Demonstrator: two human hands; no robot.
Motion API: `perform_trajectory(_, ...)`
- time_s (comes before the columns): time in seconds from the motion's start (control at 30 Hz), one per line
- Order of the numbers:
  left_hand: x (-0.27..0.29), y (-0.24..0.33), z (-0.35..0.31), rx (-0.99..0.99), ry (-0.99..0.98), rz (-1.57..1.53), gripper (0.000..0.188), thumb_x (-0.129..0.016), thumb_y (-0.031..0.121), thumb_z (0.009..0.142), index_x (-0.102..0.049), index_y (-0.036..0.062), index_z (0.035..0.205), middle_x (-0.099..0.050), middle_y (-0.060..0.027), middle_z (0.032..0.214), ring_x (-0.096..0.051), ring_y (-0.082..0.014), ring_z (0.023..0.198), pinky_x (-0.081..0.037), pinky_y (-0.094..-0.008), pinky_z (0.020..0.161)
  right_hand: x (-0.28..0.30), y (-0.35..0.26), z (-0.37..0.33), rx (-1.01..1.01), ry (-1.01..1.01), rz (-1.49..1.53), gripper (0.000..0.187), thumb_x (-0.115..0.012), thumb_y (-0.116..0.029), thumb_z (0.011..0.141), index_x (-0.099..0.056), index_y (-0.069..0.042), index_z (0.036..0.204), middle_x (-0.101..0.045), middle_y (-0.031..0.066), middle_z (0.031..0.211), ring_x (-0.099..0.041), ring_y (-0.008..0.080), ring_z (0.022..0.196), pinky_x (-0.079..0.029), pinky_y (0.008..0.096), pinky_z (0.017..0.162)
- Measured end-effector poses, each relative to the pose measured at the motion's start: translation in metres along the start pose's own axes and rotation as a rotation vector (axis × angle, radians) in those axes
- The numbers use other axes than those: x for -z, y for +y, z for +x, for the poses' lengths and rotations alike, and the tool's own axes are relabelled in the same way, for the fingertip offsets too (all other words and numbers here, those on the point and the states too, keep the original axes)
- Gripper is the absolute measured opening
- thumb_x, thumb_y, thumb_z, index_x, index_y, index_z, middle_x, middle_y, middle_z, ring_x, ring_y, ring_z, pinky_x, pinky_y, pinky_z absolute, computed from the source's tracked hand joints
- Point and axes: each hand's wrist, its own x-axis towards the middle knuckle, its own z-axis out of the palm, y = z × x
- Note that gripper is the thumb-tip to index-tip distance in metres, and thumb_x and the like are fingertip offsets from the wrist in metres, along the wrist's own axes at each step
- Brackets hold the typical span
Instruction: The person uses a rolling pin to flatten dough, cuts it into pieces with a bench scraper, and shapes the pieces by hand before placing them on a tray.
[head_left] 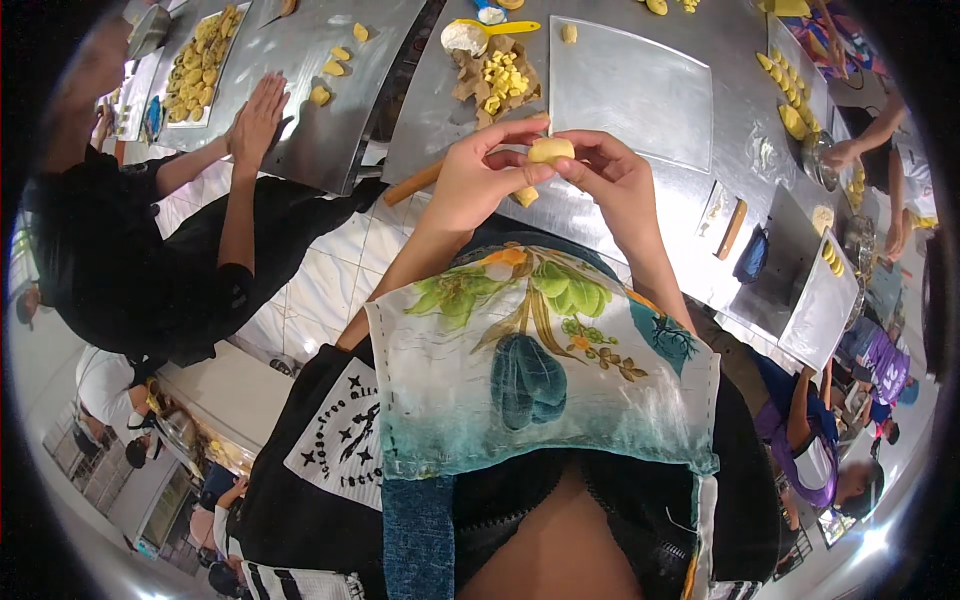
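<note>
Between my two hands is a small pale-yellow roll of dough (551,150), raised over the near edge of a metal table (425,125). My left hand (482,178) pinches its left end with thumb and fingers. The thumb and fingers of my right hand (612,182) close on the other end. Just below the hands lies another dough piece (525,196), partly hidden. A flat metal tray (635,100) lies beyond my right hand, with one dough piece (569,33) near its far left corner. A wooden rolling pin (412,184) pokes out beside my left wrist.
Small yellow cubes (503,78) sit on torn brown paper (468,82), near a yellow scoop (515,28) and white powder (463,38). At left, a co-worker presses their hands (258,118) together over another table. Co-workers, trays and shaped dough (790,85) line the right.
</note>
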Motion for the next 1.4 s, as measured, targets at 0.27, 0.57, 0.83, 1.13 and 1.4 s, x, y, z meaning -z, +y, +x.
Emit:
perform_trajectory(0.27,0.0,0.002,-0.005,-0.113,-0.007,-0.15,0.052,-0.073,0.001,0.083,-0.054,-0.0012,0.131,-0.062,-0.0114,0.122,-0.061,-0.0167,0.107,-0.05,-0.0292,0.094,-0.004,0.007,0.001,0.185,0.018,0.059,0.034,-0.071,0.004,0.082,-0.061,0.003,0.114,-0.066,0.0097,0.11,-0.063,0.0174,0.103,-0.053,0.0294,0.09)
perform_trajectory(0.57,-0.008,0.017,-0.014,-0.28,0.084,0.107,0.046,-0.069,-0.003,0.084,-0.056,-0.0024,0.128,-0.062,-0.0122,0.122,-0.061,-0.0183,0.112,-0.049,-0.03,0.097,-0.009,0.004,0.003,0.087,-0.019,0.219,0.036,-0.067,0.004,0.085,-0.06,0.003,0.12,-0.066,0.0121,0.114,-0.063,0.0166,0.106,-0.053,0.0292,0.091)
perform_trajectory(0.83,0.001,0.007,-0.008,-0.218,0.025,0.033,0.04,-0.069,0.007,0.088,-0.058,-0.001,0.126,-0.062,-0.0105,0.123,-0.062,-0.017,0.107,-0.05,-0.0285,0.095,-0.013,-0.002,-0.001,0.145,0.074,0.095,0.025,-0.069,0.001,0.086,-0.067,0.003,0.111,-0.067,0.0123,0.112,-0.063,0.0175,0.106,-0.051,0.0288,0.092)
perform_trajectory(1.13,0.02,0.003,-0.002,0.004,0.083,-0.193,0.038,-0.06,0.018,0.096,-0.054,0.0001,0.129,-0.061,-0.0099,0.122,-0.062,-0.0189,0.107,-0.053,-0.0338,0.095,-0.025,-0.006,0.009,0.329,0.031,-0.299,0.034,-0.073,-0.001,0.081,-0.066,0.0,0.115,-0.065,0.0115,0.119,-0.062,0.0197,0.105,-0.049,0.0302,0.089)
perform_trajectory(1.4,0.15,-0.011,0.02,-0.075,0.274,-1.403,0.023,-0.062,0.011,0.093,-0.058,-0.0056,0.108,-0.063,-0.0145,0.108,-0.064,-0.023,0.101,-0.057,-0.0296,0.092,0.0,-0.017,0.012,0.189,0.19,-0.195,0.028,-0.061,-0.016,0.096,-0.061,0.001,0.118,-0.062,0.0082,0.118,-0.056,0.0135,0.108,-0.043,0.027,0.094)
